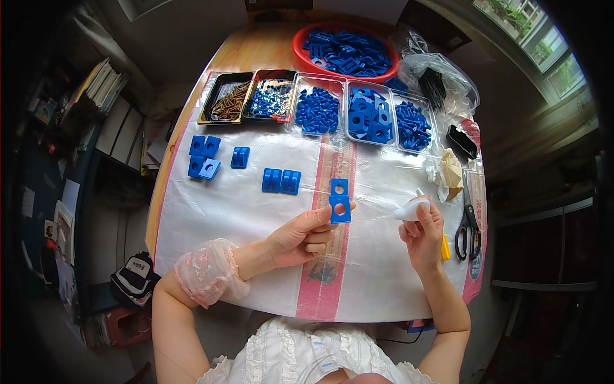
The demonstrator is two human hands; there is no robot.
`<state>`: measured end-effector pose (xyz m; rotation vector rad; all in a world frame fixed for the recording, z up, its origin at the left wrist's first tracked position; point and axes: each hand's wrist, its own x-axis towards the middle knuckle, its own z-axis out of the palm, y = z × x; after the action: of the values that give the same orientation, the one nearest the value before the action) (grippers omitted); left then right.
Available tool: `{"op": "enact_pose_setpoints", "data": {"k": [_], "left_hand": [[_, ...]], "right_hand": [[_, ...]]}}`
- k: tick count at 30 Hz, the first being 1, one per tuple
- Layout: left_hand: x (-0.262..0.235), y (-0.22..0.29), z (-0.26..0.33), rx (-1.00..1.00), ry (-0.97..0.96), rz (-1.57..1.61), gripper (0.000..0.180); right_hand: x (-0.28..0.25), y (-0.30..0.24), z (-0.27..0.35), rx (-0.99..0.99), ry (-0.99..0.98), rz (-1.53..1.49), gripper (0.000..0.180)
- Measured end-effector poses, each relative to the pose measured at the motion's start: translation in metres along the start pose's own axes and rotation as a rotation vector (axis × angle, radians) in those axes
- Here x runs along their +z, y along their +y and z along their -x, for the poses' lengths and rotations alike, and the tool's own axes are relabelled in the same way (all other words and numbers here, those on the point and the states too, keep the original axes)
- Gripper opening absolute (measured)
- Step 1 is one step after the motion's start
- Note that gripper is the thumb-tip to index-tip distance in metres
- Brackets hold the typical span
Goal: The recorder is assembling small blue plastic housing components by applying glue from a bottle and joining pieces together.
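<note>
Looking down, we see the wooden surface [240, 48], under a white sheet [230, 214] with pink bands. A red basin [299, 54] heaped with blue parts [348, 51] stands at its far side, five trays [222, 122] in a row before it. Black-handled scissors [471, 217] lie near the right edge. Of our two hands, the left hand [304, 233] pinches a blue piece [340, 219] between thumb and fingers, over the sheet's middle band; the right hand [423, 237] is curled closed round a white bottle [409, 210] (our fingers partly hide it), well apart from the piece. Smallest, a second piece [339, 183] shows just beyond the held one; we cannot tell whether the two are joined.
</note>
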<state>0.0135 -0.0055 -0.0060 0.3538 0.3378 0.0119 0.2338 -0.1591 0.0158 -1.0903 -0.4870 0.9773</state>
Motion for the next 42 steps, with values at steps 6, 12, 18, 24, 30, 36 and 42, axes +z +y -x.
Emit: {"op": "enact_pose_setpoints", "data": {"k": [6, 12, 18, 24, 30, 36, 42], "left_hand": [[-0.0024, 0.0006, 0.0005, -0.025, -0.035, 0.047, 0.047], [-0.002, 0.0003, 0.0002, -0.024, -0.025, 0.036, 0.049], [0.0006, 0.0013, 0.0006, -0.031, -0.017, 0.025, 0.051], [0.0013, 0.0014, 0.0013, -0.029, -0.016, 0.014, 0.052], [-0.0017, 0.0007, 0.001, -0.027, -0.022, 0.015, 0.05], [-0.0018, 0.0009, 0.0009, -0.034, -0.031, 0.022, 0.05], [-0.0015, 0.0007, 0.0008, -0.027, -0.026, 0.016, 0.05]], "right_hand": [[-0.0022, 0.0014, -0.0007, 0.007, -0.008, 0.005, 0.02], [-0.0013, 0.001, -0.0004, 0.009, -0.004, 0.019, 0.021], [-0.0015, 0.0018, -0.0008, 0.002, 0.002, 0.022, 0.021], [-0.0019, 0.0016, -0.0009, 0.008, 0.003, 0.02, 0.02], [-0.0023, 0.0019, -0.001, 0.012, 0.001, 0.011, 0.02], [-0.0019, 0.0018, -0.001, 0.01, -0.001, 0.016, 0.02], [-0.0007, 0.0013, -0.0007, 0.016, 0.0, 0.015, 0.021]]}}
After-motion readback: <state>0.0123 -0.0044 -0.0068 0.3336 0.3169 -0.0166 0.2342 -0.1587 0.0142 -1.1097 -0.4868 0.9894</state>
